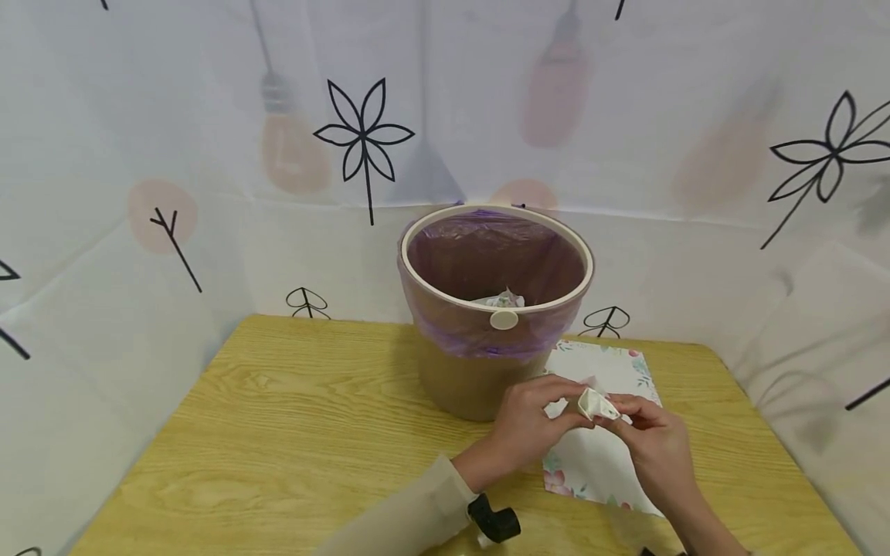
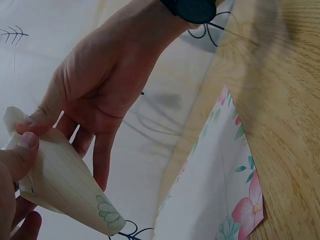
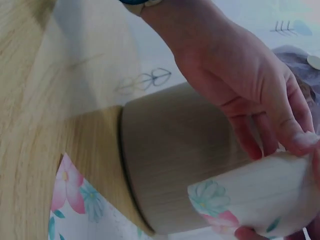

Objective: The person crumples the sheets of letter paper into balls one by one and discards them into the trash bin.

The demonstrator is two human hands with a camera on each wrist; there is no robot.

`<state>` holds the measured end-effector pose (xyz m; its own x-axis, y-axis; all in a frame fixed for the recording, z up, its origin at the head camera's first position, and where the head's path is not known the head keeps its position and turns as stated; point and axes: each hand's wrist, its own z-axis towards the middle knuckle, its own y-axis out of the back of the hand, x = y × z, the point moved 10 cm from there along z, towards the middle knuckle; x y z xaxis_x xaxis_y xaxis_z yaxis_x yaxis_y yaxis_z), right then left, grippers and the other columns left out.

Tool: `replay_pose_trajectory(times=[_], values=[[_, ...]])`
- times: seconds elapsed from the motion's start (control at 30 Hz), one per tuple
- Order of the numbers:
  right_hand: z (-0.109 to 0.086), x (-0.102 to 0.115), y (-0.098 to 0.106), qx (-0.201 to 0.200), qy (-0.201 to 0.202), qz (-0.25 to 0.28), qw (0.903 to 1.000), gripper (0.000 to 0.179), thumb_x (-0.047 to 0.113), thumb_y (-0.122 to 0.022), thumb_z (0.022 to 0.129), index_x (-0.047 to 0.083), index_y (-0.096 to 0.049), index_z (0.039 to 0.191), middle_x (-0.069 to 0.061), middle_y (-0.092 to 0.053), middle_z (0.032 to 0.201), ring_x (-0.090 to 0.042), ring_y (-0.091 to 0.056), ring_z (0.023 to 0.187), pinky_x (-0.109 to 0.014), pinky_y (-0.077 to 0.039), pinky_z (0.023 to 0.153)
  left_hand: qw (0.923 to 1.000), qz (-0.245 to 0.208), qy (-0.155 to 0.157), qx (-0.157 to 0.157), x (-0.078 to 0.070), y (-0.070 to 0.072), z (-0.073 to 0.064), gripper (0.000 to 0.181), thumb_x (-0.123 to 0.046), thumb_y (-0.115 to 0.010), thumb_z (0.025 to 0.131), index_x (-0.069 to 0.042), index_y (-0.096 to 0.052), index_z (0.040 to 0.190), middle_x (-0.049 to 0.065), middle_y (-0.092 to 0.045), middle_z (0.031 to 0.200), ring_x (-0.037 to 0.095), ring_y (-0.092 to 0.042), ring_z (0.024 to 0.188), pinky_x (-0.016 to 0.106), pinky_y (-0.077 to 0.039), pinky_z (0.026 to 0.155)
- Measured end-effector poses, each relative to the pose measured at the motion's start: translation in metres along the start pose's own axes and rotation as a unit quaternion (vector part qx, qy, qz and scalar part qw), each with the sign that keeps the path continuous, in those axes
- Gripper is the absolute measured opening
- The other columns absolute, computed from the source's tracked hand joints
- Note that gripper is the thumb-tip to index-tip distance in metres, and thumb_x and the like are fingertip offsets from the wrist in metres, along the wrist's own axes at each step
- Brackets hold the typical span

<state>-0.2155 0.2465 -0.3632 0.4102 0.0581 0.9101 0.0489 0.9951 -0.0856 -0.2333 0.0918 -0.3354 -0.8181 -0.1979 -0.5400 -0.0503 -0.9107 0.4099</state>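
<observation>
Both hands hold one folded piece of lined paper [image 1: 596,404] printed with flowers, raised over the right side of the table. My left hand [image 1: 531,421] pinches it between thumb and fingers from the left. From the other side my right hand [image 1: 657,444] grips it, the two thumbs close together in the left wrist view. The paper [image 2: 70,182] is bent into a narrow, tapering shape with a green leaf print at one end. Below the hands, a flat flower-bordered sheet [image 1: 591,463] lies on the table, partly hidden by them.
A brown bin [image 1: 459,378] with a cream rim and a purple plastic liner stands behind the hands at the table's back edge. Crumpled paper [image 1: 506,299] shows inside it. The wooden table [image 1: 278,417] runs back to a patterned white cloth [image 1: 208,100].
</observation>
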Motion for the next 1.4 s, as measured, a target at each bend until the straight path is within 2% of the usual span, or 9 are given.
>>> replay_pose_trajectory(times=[0.2,0.43,0.57,0.73,0.8,0.93,1.1,1.27,1.4], values=[[0.002,0.005,-0.006,0.066,0.01,-0.078,0.9947,0.017,-0.02,-0.065,0.085,-0.009,-0.067,0.097,0.003,-0.071,0.115,-0.008,-0.066,0.106,-0.022,-0.055,0.08,0.9994,0.011,0.004,0.031,0.002,-0.001,0.001,0.03,-0.02,-0.085,0.078,-0.011,-0.076,0.106,-0.005,-0.071,0.098,-0.002,-0.06,0.091,0.009,-0.044,0.082],[0.006,0.014,-0.015,0.13,0.025,-0.205,0.9698,0.05,-0.012,-0.075,0.081,-0.005,-0.059,0.128,0.004,-0.067,0.117,-0.004,-0.063,0.105,-0.02,-0.053,0.083,0.9968,0.005,-0.007,0.08,0.003,-0.007,0.002,0.025,-0.012,-0.08,0.084,-0.007,-0.076,0.108,-0.002,-0.072,0.101,0.002,-0.061,0.093,0.009,-0.043,0.086],[0.007,0.013,-0.021,0.159,0.014,-0.221,0.9621,0.057,-0.006,-0.076,0.083,-0.002,-0.057,0.136,-0.001,-0.066,0.113,-0.007,-0.061,0.101,-0.02,-0.053,0.084,0.9965,-0.028,-0.007,0.078,0.006,-0.009,0.0,0.026,-0.007,-0.08,0.083,-0.003,-0.076,0.108,0.002,-0.073,0.107,0.006,-0.064,0.1,0.012,-0.044,0.09],[0.008,0.01,-0.022,0.149,-0.002,-0.257,0.955,0.05,0.003,-0.079,0.084,0.003,-0.062,0.131,-0.001,-0.065,0.114,-0.005,-0.057,0.102,-0.019,-0.053,0.08,0.9968,-0.058,0.009,0.054,0.009,-0.006,-0.002,0.028,-0.006,-0.083,0.08,-0.001,-0.077,0.107,0.007,-0.06,0.113,0.013,-0.068,0.089,0.012,-0.05,0.076],[0.007,0.009,-0.021,0.142,-0.007,-0.255,0.9565,0.043,0.003,-0.079,0.084,0.002,-0.065,0.125,-0.001,-0.066,0.112,-0.005,-0.059,0.099,-0.02,-0.054,0.076,0.9968,-0.061,0.019,0.047,0.011,-0.006,-0.003,0.028,-0.007,-0.084,0.079,-0.002,-0.078,0.105,0.006,-0.058,0.111,0.012,-0.067,0.082,0.011,-0.049,0.07],[0.007,0.009,-0.02,0.13,-0.007,-0.225,0.9657,0.031,-0.003,-0.078,0.082,0.0,-0.069,0.112,0.0,-0.069,0.107,-0.008,-0.066,0.09,-0.025,-0.057,0.068,0.9965,-0.053,0.051,0.038,0.017,-0.006,-0.002,0.024,-0.012,-0.086,0.077,-0.008,-0.077,0.099,-0.002,-0.068,0.102,-0.001,-0.063,0.087,0.011,-0.05,0.072],[0.006,0.018,-0.022,0.124,0.043,-0.172,0.9763,0.03,-0.017,-0.075,0.076,-0.001,-0.07,0.101,-0.002,-0.07,0.105,-0.01,-0.068,0.086,-0.026,-0.057,0.064,0.9915,-0.054,0.107,0.049,0.026,-0.008,-0.003,0.032,-0.017,-0.087,0.078,-0.014,-0.071,0.106,-0.008,-0.071,0.104,-0.01,-0.059,0.095,0.012,-0.05,0.076],[0.005,0.023,-0.024,0.122,0.079,-0.131,0.9806,0.027,-0.024,-0.069,0.077,-0.005,-0.071,0.097,-0.005,-0.07,0.1,-0.01,-0.067,0.089,-0.023,-0.057,0.065,0.9943,-0.021,0.087,0.058,0.023,-0.008,-0.001,0.03,-0.025,-0.085,0.08,-0.015,-0.076,0.107,-0.01,-0.073,0.101,-0.009,-0.059,0.092,0.011,-0.048,0.077],[0.007,0.011,-0.016,0.089,0.026,-0.075,0.9928,0.016,-0.016,-0.064,0.088,-0.006,-0.07,0.099,-0.002,-0.069,0.098,-0.01,-0.066,0.086,-0.022,-0.055,0.069,0.9942,-0.017,0.062,0.086,0.021,-0.011,0.0,0.043,-0.027,-0.087,0.078,-0.014,-0.073,0.117,-0.009,-0.072,0.108,-0.005,-0.06,0.095,0.011,-0.046,0.081]])
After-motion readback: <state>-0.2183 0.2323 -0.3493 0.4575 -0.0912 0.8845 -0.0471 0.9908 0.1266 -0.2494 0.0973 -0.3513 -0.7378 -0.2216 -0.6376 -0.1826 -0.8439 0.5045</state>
